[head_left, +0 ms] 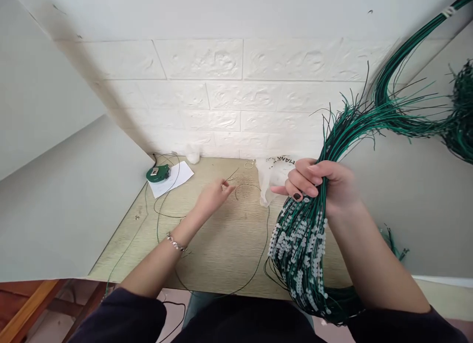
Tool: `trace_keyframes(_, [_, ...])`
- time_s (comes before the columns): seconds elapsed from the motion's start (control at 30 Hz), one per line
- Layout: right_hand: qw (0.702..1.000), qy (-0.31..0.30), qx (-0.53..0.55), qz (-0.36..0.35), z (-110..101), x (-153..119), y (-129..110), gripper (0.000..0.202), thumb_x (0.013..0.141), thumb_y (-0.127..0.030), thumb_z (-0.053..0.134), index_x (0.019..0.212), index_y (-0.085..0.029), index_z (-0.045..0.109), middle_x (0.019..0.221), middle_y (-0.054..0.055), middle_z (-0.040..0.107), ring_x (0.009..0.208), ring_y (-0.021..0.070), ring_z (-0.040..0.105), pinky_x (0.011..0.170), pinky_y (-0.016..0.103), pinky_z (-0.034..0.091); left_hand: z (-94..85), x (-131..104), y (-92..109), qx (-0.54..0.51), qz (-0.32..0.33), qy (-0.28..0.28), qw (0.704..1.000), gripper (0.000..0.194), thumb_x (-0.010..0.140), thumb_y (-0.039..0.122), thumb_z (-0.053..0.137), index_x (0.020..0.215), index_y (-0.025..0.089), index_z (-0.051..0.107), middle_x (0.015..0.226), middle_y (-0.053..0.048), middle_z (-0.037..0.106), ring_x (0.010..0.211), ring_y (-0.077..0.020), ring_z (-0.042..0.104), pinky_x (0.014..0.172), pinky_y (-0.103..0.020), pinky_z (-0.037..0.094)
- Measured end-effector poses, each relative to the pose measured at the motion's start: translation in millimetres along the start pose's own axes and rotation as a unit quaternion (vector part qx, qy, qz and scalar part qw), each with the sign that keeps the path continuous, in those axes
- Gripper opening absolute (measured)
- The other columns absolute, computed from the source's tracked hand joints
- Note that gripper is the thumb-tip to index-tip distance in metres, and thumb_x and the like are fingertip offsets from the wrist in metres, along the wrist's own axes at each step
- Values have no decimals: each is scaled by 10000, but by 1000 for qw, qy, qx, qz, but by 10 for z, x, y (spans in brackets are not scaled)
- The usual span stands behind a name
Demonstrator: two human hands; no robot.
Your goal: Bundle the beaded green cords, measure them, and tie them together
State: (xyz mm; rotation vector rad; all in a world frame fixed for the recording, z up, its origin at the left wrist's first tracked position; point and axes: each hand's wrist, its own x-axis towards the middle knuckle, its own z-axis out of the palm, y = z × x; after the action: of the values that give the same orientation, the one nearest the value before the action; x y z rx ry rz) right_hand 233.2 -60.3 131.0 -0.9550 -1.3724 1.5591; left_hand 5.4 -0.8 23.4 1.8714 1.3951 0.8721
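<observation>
The right hand [314, 183] is clenched around a thick bundle of green and black cords strung with small white beads [301, 257]; the beaded part hangs below this grip, in front of the pale wood-grained tabletop [229, 254]. The left hand [217, 192], to the left of that grip and low above the tabletop, seems to pinch one thin dark cord [232, 174] between thumb and fingertips, with its free end sticking out beyond them.

If the right fingers became loose, the heavy beaded part could slide downward and the cords would lose their order. Above the right grip, many loose ends spread out and come close to the long hanging green cords [410, 40] and the tangled dark green bunch [463, 111]; a strong pull could catch them together.

The left pinch holds something very thin, so a small slip could drop it. Between the two hands and below them lie loose loops of thin cord [267, 234], and I cannot tell if they belong to the pinched one. They could snag on the crumpled white plastic bag [265, 178] just beside the right hand, or on the round green tape measure [158, 173], left of the left hand.
</observation>
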Motion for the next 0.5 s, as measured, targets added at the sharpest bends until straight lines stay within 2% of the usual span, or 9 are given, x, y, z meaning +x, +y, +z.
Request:
trace_keyframes(0.17, [998, -26, 55, -6, -52, -24, 34, 348, 608, -350, 456, 445, -193, 192, 382, -44, 286, 424, 105, 391, 782, 430, 398, 322, 206, -46, -12, 33, -41, 999, 75, 622, 155, 600, 576, 146, 542, 487, 79, 433, 490, -17, 427, 398, -117, 238])
trace_keyframes(0.27, [999, -3, 42, 2, -84, -18, 39, 361, 623, -378, 450, 450, -200, 188, 379, -43, 275, 418, 108, 372, 780, 440, 402, 306, 240, -23, -25, 49, -63, 996, 92, 660, 135, 561, 569, 131, 556, 479, 79, 429, 480, -6, 393, 423, -105, 247])
trace_keyframes(0.37, [999, 13, 44, 7, -104, -19, 29, 374, 636, -394, 443, 454, -204, 178, 376, -45, 262, 405, 105, 354, 786, 448, 407, 40, 279, 138, -37, 53, -72, 995, 119, 723, 169, 511, 634, 119, 573, 481, 79, 425, 476, -1, 377, 447, -103, 248])
trace_keyframes(0.4, [998, 10, 58, 9, -104, -14, 30, 370, 635, -383, 447, 455, -203, 180, 376, -46, 265, 403, 103, 356, 792, 448, 407, -102, 297, 222, -42, 51, -68, 996, 123, 740, 185, 498, 667, 121, 573, 489, 79, 426, 478, -3, 376, 451, -103, 250])
trace_keyframes(0.5, [990, -16, 136, 29, -72, 57, 91, 336, 622, -320, 470, 460, -193, 205, 378, -50, 298, 407, 97, 387, 816, 442, 409, -627, 344, 531, -120, 12, -2, 993, 60, 736, 170, 534, 691, 130, 531, 465, 80, 407, 408, -12, 323, 404, -123, 232])
